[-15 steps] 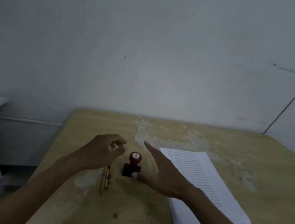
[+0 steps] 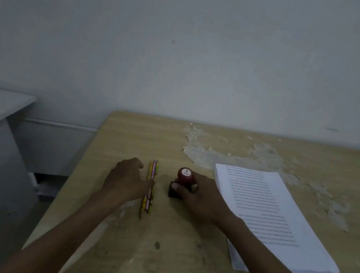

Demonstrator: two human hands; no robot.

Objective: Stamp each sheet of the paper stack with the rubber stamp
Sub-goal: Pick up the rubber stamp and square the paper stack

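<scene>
Nearest, two bare forearms reach in from the bottom edge over a pale wooden table [image 2: 176, 266], its grain dull and its near surface marked with dark specks and a worn grey patch. The paper stack [image 2: 280, 215] lies on the right side of the table, a thick rectangular block of white sheets set at a slant, the top sheet printed with lines of text too blurred to read; the right forearm crosses over its near left corner.

A little farther, the right hand [image 2: 201, 199] holds the rubber stamp [image 2: 182, 182], thumb and fingers curled round its black block-shaped base. The stamp stands upright on the table just left of the paper stack, with a rounded red knob on top bearing a small pale label.

To the left, the left hand [image 2: 127, 180] rests on the table with fingers loosely curled, its fingertips touching a few thin pencils [image 2: 149, 188] that lie side by side, pointing near to far, yellow and pink in colour.

Farther back the tabletop's veneer has peeled away in rough, flaky pale patches. Beyond stands a plain grey wall [image 2: 190, 42].
</scene>
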